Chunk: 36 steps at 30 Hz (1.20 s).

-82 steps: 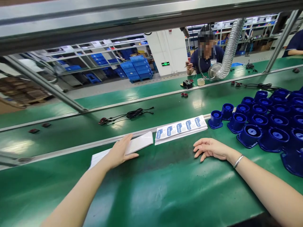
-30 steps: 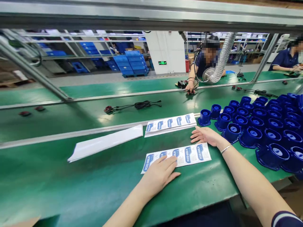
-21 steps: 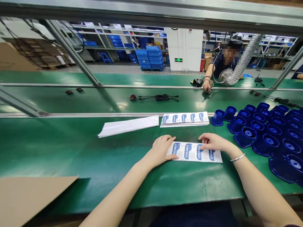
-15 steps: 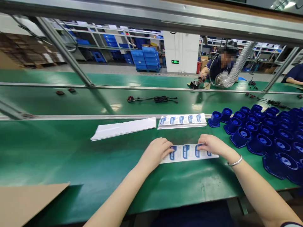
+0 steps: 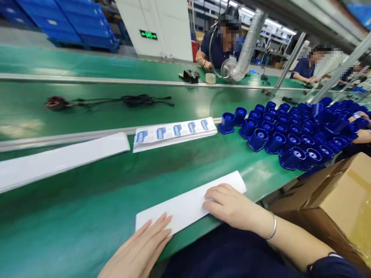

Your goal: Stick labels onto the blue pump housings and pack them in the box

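Note:
A long white sheet (image 5: 188, 204) lies blank side up at the near edge of the green bench (image 5: 87, 200). My left hand (image 5: 139, 251) lies flat, fingers stretched out, with its fingertips at the sheet's left end. My right hand (image 5: 232, 206) presses on the sheet's right half with fingers bent, a silver bangle on its wrist. Farther back lies a stack of blue-printed label sheets (image 5: 174, 133), and to its left a stack of blank white sheets (image 5: 60, 158).
Several blue plastic housings (image 5: 278, 131) crowd the bench on the right. An open cardboard box (image 5: 333, 200) stands at the lower right. A black cable bundle (image 5: 116, 101) lies on the conveyor belt. People in dark blue sit across the line beside a silver flexible duct (image 5: 246, 42).
The printed label sheet between my hands has been turned over, blank side up, and sits nearer the bench edge. My view has dropped and swung right, bringing the cardboard box into sight.

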Each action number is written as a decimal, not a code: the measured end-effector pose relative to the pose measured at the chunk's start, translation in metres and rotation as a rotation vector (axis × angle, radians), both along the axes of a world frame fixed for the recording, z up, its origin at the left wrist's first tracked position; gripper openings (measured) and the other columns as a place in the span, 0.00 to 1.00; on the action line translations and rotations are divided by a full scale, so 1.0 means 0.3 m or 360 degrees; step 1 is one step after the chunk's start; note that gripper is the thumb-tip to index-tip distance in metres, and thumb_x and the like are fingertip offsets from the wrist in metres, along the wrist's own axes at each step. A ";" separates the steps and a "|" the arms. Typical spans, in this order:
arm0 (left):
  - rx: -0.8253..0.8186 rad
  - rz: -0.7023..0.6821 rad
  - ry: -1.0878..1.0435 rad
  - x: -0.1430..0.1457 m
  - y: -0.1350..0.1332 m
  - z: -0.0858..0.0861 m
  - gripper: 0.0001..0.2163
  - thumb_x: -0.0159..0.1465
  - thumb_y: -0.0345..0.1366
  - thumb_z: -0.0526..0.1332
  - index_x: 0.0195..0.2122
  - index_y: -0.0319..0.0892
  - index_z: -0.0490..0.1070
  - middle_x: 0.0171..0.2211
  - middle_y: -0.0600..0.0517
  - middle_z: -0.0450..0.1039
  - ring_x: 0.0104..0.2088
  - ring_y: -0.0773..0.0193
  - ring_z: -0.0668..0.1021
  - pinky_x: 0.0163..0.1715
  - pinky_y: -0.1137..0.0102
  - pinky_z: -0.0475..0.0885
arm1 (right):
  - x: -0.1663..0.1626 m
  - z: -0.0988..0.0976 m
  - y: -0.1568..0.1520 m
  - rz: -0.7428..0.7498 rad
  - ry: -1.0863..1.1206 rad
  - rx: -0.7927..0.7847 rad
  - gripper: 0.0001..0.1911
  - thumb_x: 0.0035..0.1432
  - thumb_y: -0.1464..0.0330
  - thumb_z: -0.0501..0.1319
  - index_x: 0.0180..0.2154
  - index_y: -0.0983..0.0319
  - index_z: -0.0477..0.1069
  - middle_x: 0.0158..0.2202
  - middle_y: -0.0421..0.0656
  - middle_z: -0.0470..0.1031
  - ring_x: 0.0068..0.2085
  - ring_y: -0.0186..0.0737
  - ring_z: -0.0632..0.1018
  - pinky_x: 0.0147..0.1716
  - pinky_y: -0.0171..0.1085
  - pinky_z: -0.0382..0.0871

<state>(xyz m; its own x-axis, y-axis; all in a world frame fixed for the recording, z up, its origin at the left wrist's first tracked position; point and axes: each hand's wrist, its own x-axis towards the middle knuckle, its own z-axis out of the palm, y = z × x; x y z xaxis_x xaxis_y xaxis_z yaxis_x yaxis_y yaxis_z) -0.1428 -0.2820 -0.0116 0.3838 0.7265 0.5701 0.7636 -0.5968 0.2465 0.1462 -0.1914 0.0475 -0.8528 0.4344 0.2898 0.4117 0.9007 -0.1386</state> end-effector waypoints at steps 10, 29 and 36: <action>-0.0185 0.0179 -0.0137 0.105 -0.019 0.120 0.06 0.69 0.29 0.59 0.38 0.41 0.76 0.47 0.48 0.82 0.50 0.60 0.82 0.55 0.61 0.75 | -0.023 -0.042 -0.014 0.0248 0.0001 -0.0113 0.08 0.69 0.75 0.54 0.46 0.64 0.71 0.44 0.50 0.75 0.49 0.48 0.72 0.50 0.48 0.68; -0.1208 0.0427 -0.0686 0.099 0.065 0.203 0.10 0.63 0.31 0.65 0.24 0.46 0.78 0.43 0.56 0.81 0.48 0.57 0.76 0.51 0.58 0.68 | -0.077 0.023 0.051 -0.0059 -0.0309 -0.0628 0.09 0.70 0.71 0.54 0.34 0.61 0.67 0.32 0.44 0.73 0.37 0.45 0.71 0.38 0.44 0.65; -0.1223 0.0397 -0.0709 0.028 0.025 0.196 0.08 0.63 0.34 0.66 0.26 0.48 0.80 0.49 0.55 0.78 0.53 0.56 0.73 0.54 0.60 0.67 | -0.085 0.042 0.068 0.0000 -0.0242 -0.0857 0.08 0.70 0.69 0.55 0.36 0.60 0.68 0.34 0.42 0.73 0.38 0.43 0.71 0.40 0.42 0.65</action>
<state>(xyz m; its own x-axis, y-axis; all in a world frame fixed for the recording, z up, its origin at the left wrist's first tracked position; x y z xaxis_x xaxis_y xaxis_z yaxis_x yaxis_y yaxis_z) -0.1344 -0.2746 0.0471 0.0258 0.9986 -0.0455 0.5875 0.0216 0.8089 0.1208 -0.1709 0.0600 -0.8676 0.4872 -0.0992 0.4630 0.7190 -0.5183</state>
